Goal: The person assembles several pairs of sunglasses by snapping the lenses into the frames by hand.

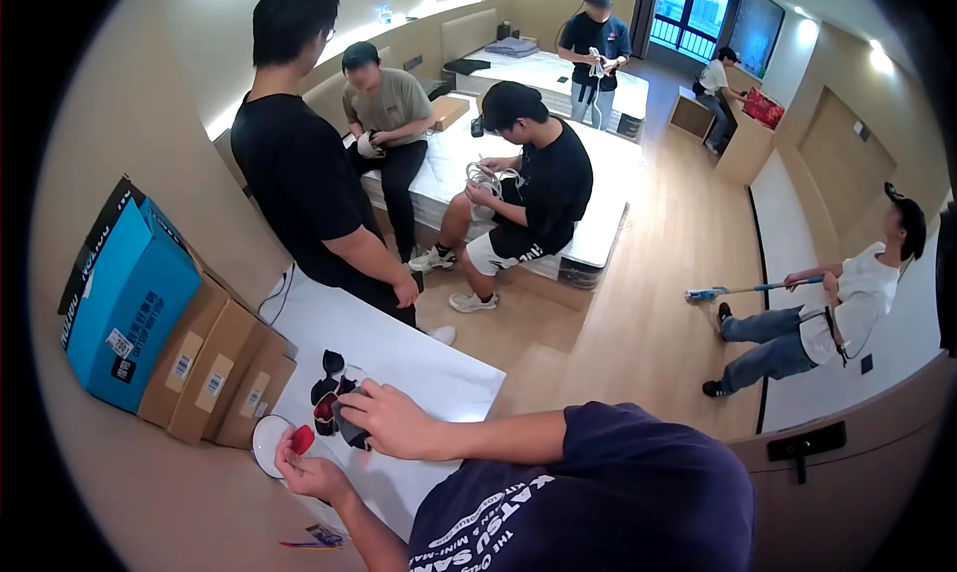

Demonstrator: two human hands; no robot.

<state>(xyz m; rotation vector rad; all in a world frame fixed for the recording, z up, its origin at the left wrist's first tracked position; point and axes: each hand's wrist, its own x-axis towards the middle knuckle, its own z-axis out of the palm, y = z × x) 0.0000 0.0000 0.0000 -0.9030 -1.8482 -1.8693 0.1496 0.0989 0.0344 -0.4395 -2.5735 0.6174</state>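
My left hand (315,476) pinches a small flat red piece (302,439) between its fingertips, over a white round dish-like thing (269,446) at the white table's (399,348) left edge. Just right of it, my right hand (387,418) reaches down with its fingers bent over a dark grey, soft-looking item (351,433). What its fingertips grip is partly hidden. Touching that item is a bundle of black and dark red things (327,404), too small to name. A black piece (333,362) lies at the bundle's far end.
Brown cardboard boxes (214,373) and a blue box (140,303) stand left of the table. A person in black (309,163) stands at its far side. Others sit on a bed (588,233) or stand further off; one holds a blue mop (763,286). A door handle (802,447) is at right.
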